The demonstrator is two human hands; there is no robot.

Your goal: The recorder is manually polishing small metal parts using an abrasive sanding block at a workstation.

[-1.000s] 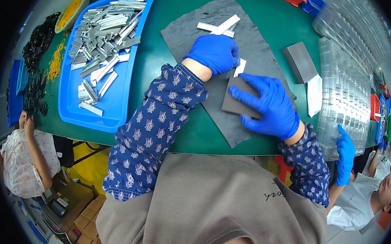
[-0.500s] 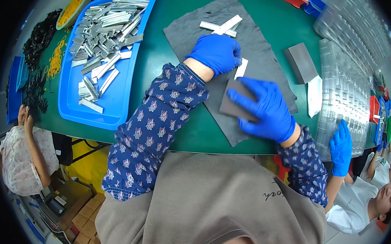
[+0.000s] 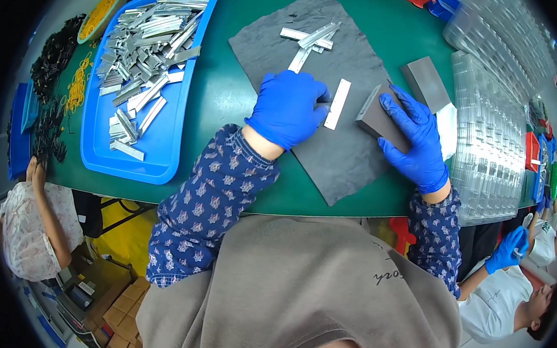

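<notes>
My left hand (image 3: 288,109), in a blue glove, rests over a dark slate-like sheet (image 3: 338,171) with its fingers curled under. What the fingers hold, if anything, is hidden. One flat silver metal strip (image 3: 337,104) lies just right of those fingers, and another strip (image 3: 298,60) reaches up from behind the hand. Farther off, a few crossed metal strips (image 3: 317,35) lie on the sheet. My right hand (image 3: 419,140), also gloved, is wrapped over a dark grey rectangular block (image 3: 384,121), tilted at the sheet's right side.
At left stands a blue tray (image 3: 166,158) heaped with metal strips. Yellow bands (image 3: 76,86) and black cords (image 3: 48,55) lie beyond it. At right are a second grey block (image 3: 426,84), a white pad (image 3: 446,129) and stacked clear plastic trays (image 3: 489,141). A co-worker's gloved hand (image 3: 507,250) is near the table's right edge.
My right hand has moved right with the grey block, off the strip. The left hand has drawn back left and nearer, baring the strip. The co-worker's gloved hand has shifted away from the clear trays.
</notes>
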